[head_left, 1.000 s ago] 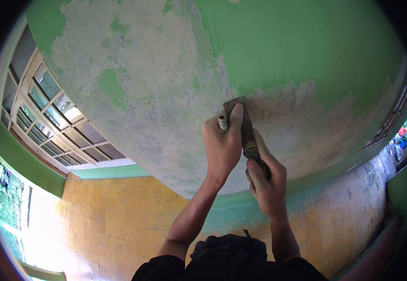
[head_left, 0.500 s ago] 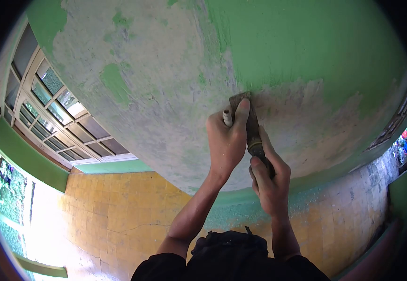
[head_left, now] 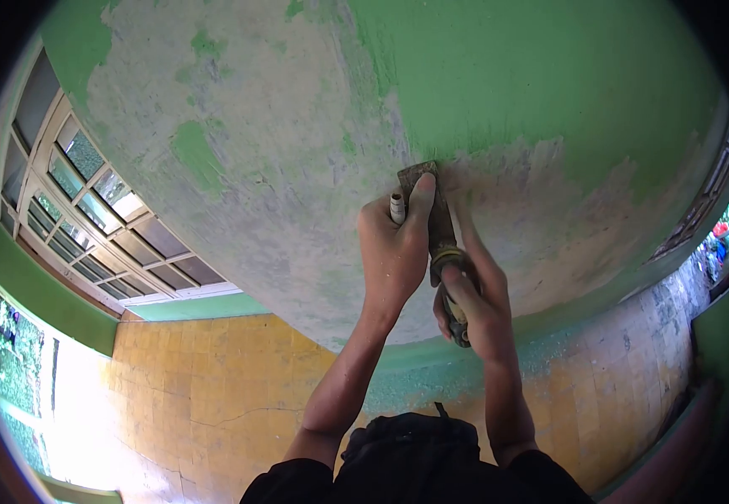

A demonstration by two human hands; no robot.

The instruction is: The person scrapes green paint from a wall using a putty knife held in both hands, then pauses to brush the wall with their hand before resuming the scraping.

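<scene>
A paint scraper [head_left: 441, 220] with a dark, worn blade lies against the wall [head_left: 297, 109], its blade edge near the border between green paint and scraped grey-beige plaster. My left hand [head_left: 395, 256] is closed on the blade, thumb pressed along its upper end. Between that hand's fingers sticks out a short white stub, like a cigarette [head_left: 397, 208]. Lower down, my right hand [head_left: 484, 315] is wrapped round the scraper's dark handle, with its index finger stretched up beside the blade. The fingers behind the tool are partly hidden.
Paint flakes [head_left: 432, 382] are scattered at the foot of the wall. Yellow tiles cover the floor [head_left: 213, 378]. White-framed glass doors [head_left: 104, 202] stand at the left, and a louvred window frame [head_left: 705, 202] is set at the right.
The scraper and both hands have shifted slightly left in view. My right hand has slid or turned on the handle, showing more of its lower end. The wall has shifted slightly in view.
</scene>
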